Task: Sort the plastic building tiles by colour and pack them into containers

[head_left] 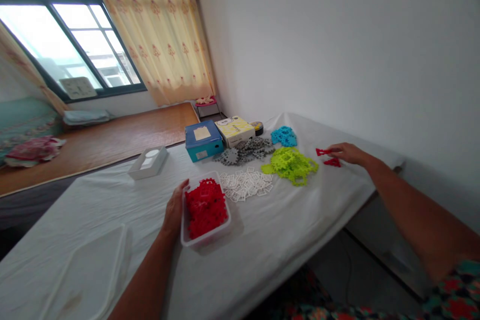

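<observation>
"tub [208,238] — where is it, and which hand minds it?"

"on the white cloth [255,247], heaped with red pieces [205,207]. the left hand [174,207] lies half curled along its left wall, fingertips by the rim; whether it grips or only braces, i can't tell."

"and the right hand [343,152]?"

"well apart, out to the right, thumb and fingers pinched together on one red triangle [321,151]. a second red triangle [333,162] is just below its fingers."

"how would you handle those well?"

"lightly, by the edges, without dragging the cloth — a tug could shift the lime pile [292,165] nearby. i'd steady the tub low, too; it looks full enough to spill if tipped."

"and the surface?"

"creased, draped over the table edge. white pieces [245,185] spread beside the tub; grey pieces [245,151] and blue pieces [284,136] lie farther back, near a blue box [202,147] and a yellow box [236,132]."

"the room?"

"plain pale wall [318,45], patterned yellow curtain [157,30], bright window [75,30] at left."
</observation>
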A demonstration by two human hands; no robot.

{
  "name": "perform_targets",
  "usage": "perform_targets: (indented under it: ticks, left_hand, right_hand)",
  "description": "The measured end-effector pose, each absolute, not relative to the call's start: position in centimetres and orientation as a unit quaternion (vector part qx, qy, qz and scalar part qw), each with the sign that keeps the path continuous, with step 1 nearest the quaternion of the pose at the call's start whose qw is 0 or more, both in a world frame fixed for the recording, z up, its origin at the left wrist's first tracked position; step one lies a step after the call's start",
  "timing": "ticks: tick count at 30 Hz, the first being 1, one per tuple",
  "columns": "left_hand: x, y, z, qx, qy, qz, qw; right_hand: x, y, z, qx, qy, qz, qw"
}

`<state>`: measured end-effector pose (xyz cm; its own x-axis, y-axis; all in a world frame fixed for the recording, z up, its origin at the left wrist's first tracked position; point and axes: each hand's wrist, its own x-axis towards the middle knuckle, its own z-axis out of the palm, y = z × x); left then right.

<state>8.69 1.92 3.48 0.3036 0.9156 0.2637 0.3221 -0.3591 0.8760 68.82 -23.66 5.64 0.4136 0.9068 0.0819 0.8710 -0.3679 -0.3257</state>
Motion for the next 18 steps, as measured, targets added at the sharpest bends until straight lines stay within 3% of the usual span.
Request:
perform_targets:
  ticks: [3, 8, 12, 15, 18]
  left_hand:
    - [8.6, 2.2, 3.0, 0.717, 0.433, 0.401, 0.371]
    - [8.6, 1.8, 2.7, 0.730, 0.433, 0.408, 0.336]
    - [8.4, 1.5, 2.9, 0.714, 0.429, 0.443, 0.331]
    - [8.3, 0.8, 4.2, 0.748, 0.386, 0.479, 0.249]
    - [8.4, -0.6, 6.4, 0.845, 0.295, 0.408, 0.178]
  right_hand:
    - [68.0, -26.3, 4.5, -0.809, -0.542, 0.107, 0.199]
    - [67.9, -27.9, 2.0, -0.824, -0.493, 0.065, 0.272]
    - [69.4, -27.7, 0.6, -0.825, -0.491, 0.028, 0.279]
    - [70.2, -27.5, 0.0, -0.830, -0.483, 0.015, 0.277]
    - [70.6, -27.7, -0.5, -0.854, -0.429, 0.023, 0.292]
